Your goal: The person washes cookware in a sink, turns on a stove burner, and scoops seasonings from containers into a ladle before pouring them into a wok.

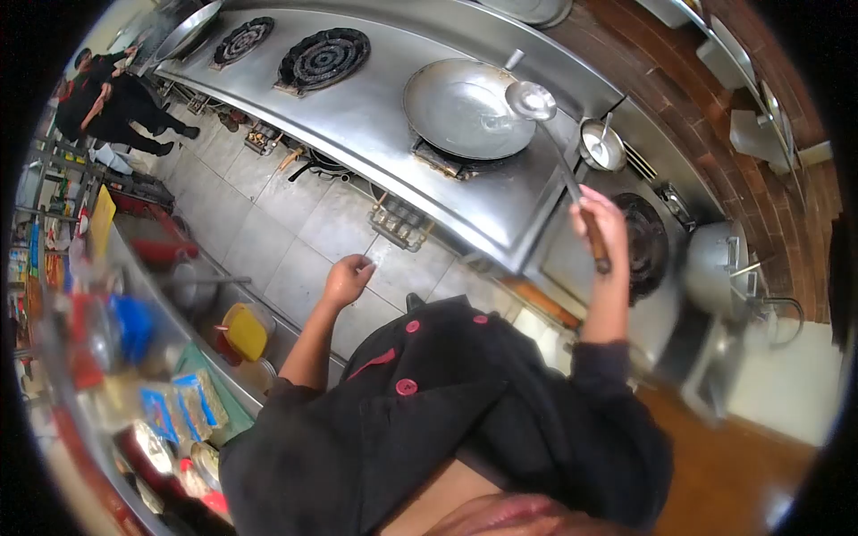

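My right hand is closed round the brown wooden handle of a long metal ladle. The ladle's round bowl is over the right rim of a wide metal wok; I cannot tell whether they touch. Set on a burner in the steel range, the wok looks bare inside apart from a wet shine. My left hand hangs in the air in front of my body above the tiled floor, fingers curled in, with nothing visible in them.
Burners line the steel range to the left. Right of the wok are a small metal pot with a utensil in it, another burner and a large pot. Behind my left arm stands a counter with a yellow container. Another person is far left.
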A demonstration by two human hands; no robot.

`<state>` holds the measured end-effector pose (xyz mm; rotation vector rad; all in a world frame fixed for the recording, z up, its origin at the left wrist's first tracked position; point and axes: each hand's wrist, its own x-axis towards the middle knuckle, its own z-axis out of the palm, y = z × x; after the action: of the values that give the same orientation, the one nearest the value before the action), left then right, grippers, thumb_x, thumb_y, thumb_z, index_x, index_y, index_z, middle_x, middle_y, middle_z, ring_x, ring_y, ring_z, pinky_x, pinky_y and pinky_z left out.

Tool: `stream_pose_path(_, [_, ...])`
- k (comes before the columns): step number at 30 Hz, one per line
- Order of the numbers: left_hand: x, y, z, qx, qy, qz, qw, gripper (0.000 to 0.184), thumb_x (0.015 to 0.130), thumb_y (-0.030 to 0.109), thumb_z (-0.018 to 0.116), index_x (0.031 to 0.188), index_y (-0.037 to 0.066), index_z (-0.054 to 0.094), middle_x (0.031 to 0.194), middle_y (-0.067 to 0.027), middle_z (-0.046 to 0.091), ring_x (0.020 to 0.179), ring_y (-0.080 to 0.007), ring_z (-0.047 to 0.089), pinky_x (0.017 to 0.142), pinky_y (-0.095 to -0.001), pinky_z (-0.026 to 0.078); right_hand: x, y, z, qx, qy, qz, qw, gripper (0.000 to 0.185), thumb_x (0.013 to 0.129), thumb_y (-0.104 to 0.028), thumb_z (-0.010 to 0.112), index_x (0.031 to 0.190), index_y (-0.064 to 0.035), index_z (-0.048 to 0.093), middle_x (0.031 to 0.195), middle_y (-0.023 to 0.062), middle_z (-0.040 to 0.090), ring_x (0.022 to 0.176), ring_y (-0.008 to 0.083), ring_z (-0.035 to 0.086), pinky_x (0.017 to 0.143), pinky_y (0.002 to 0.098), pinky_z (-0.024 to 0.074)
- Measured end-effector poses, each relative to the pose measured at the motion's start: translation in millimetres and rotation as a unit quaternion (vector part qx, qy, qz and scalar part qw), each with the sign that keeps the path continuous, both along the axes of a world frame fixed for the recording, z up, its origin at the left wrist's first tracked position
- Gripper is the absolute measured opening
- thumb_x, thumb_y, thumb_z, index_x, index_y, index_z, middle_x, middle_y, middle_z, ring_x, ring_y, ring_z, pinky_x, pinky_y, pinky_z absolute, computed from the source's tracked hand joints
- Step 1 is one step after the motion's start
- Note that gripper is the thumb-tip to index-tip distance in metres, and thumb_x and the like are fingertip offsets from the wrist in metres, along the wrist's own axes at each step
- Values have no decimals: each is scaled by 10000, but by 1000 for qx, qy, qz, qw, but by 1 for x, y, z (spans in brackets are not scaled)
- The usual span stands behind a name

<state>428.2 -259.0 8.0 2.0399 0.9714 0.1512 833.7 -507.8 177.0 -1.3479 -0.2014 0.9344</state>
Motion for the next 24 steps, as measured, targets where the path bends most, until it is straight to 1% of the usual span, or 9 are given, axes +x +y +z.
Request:
stream_pose_path(5, [79, -15, 80, -67, -85, -102, 989, 212, 850, 194, 635, 943, 3, 638, 826, -90, 655, 756, -130, 604, 672, -293, 486, -25, 46, -46, -176, -260, 55, 948, 576, 855, -85, 539, 1355, 92, 315, 692, 79, 598, 526, 124, 541, 485, 266, 437])
stream_pose_path(7, [113, -24, 73, -91, -194, -151, 965, 226, 847, 215, 635, 967, 24, 638, 845, -97, 655, 774, -152, 617, 693, -312, 492, -36, 44, -60, -186, -323, 74, 925, 578, 830, -105, 560, 1334, 89, 354, 721, 128, 626, 580, 223, 593, 555, 332, 477])
stream_pose_path(9, [149, -27, 101, -58, -135, -270, 951, 253, 831, 227, 642, 970, 16, 638, 907, -123, 654, 821, -208, 632, 734, -323, 500, -48, 39, -68, -259, -621, 31, 739, 564, 789, -118, 585, 1289, 82, 417, 795, 193, 637, 654, 361, 610, 632, 428, 492])
stream_pose_path(13, [205, -51, 93, -62, -112, -337, 933, 460, 778, 240, 675, 1147, -2, 546, 1077, -187, 603, 906, -281, 617, 806, -345, 491, -60, 35, -101, -220, -632, -84, 738, 489, 778, -151, 596, 1208, 56, 492, 946, 261, 603, 847, 405, 593, 731, 457, 474])
stream_pose_path(15, [222, -51, 90, -95, -126, -397, 904, 732, 735, 210, 689, 1346, 4, 343, 1190, -198, 540, 1025, -284, 569, 893, -361, 451, -65, 46, -137, -117, -576, -123, 800, 435, 806, -164, 596, 1178, 39, 497, 926, 227, 597, 828, 356, 592, 737, 420, 469])
stream_pose_path(19, [234, -38, 86, -227, -165, -320, 905, 835, 744, 72, 634, 1418, 13, 146, 1219, -197, 486, 1061, -241, 535, 913, -342, 439, -91, 99, -112, -8, -308, -78, 948, 281, 864, -175, 581, 1059, 14, 511, 910, 127, 545, 799, 264, 548, 748, 363, 447])
stream_pose_path(20, [231, -29, 96, -266, -182, -266, 908, 794, 749, 56, 624, 1409, 21, 186, 1218, -187, 488, 1051, -230, 539, 900, -334, 445, -89, 110, -102, -9, -463, -72, 884, 254, 873, -158, 576, 1061, 2, 514, 948, 124, 544, 818, 239, 550, 747, 350, 447])
stream_pose_path(21, [227, -21, 105, -306, -199, -209, 907, 754, 754, 40, 615, 1400, 29, 226, 1217, -178, 490, 1042, -218, 543, 886, -326, 451, -84, 121, -105, 27, -449, -24, 893, 303, 866, -157, 597, 1109, 9, 524, 982, 127, 564, 869, 219, 558, 764, 332, 447])
stream_pose_path(24, [211, 12, 116, -60, -105, -29, 992, 385, 788, 116, 562, 1168, 68, 520, 964, -167, 630, 897, -292, 617, 790, -377, 486, -67, 149, -65, -8, -315, 116, 942, 345, 859, -134, 622, 1165, 13, 555, 931, 77, 628, 829, 121, 590, 725, 263, 483])
